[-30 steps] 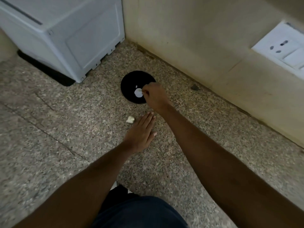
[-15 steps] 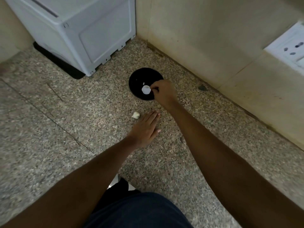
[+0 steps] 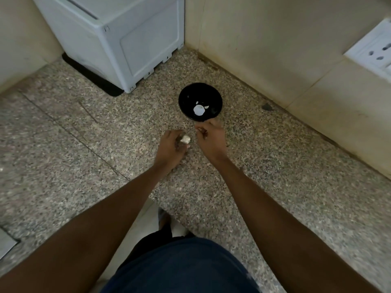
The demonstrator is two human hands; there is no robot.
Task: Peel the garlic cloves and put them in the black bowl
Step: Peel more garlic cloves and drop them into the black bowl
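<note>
A speckled granite counter (image 3: 84,127) is seen from above, with both bare arms reaching out over it. A black bowl (image 3: 186,98) stands toward the far side of the counter, near the tiled wall (image 3: 275,49). One peeled garlic clove (image 3: 199,110) lies in its bottom, with a few pale scraps beside it.

An unpeeled garlic clove (image 3: 185,139) is held at the fingertips of the left hand (image 3: 170,149), whose fingers are curled round it, just nearer than the bowl. The right hand (image 3: 211,140) is placed just beside it on the right, fingers bent inward toward the clove; whether anything is pinched in them cannot be told, and contact with the clove cannot be made out.

At the far left a white appliance (image 3: 118,39) stands on a dark mat (image 3: 93,77). A white wall socket (image 3: 374,53) is set at the far right.
</note>
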